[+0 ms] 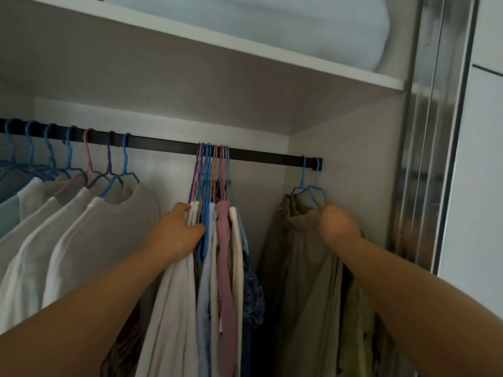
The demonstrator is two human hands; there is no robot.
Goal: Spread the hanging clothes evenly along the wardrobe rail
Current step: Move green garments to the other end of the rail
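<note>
1. The rail (168, 144) runs from the left edge of the frame, sloping down to the wardrobe wall right of centre.
2. A tight bunch of clothes (217, 240) hangs at mid-frame, with bare rail on either side; spaced shirts (81, 227) fill the left.
3. The left hand (181, 229) is closed on the bunch's leftmost white garment, so the gap to its left is nearest.
4. The right hand (336, 223) is blurred; it seems to grip the olive garment (299, 254) at far right.
</note>
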